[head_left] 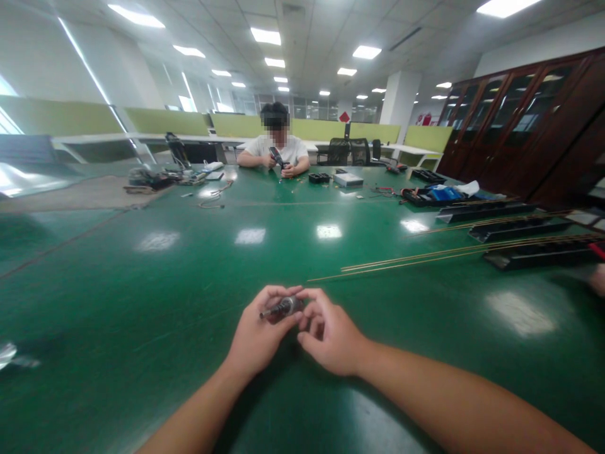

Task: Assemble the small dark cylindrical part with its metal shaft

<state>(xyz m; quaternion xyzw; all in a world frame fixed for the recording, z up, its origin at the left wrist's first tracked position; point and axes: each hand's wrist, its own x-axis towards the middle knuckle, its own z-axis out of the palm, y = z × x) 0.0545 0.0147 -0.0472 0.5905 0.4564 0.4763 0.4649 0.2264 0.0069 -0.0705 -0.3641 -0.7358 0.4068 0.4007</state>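
A small dark metal part (287, 307) with a round, wider body and a thin stepped shaft lies in my left hand (258, 334). Its shaft points to the left. The left thumb and fingers close around it from below and above. My right hand (333, 337) is at the wide right end of the part, with its fingers curled and the index and middle fingertips against that end. The right thumb stays a little apart below. Both hands are just over the green tabletop (179, 296), and the fingers cover some of the part.
Thin long brass-coloured rods (401, 260) reach in from the right, beside black channel-shaped pieces (520, 253). Across the table sits a person (295, 150) holding a dark power tool (276, 156). A tool tray (425, 197) is at the far right, and cluttered gear (146, 178) at the far left.
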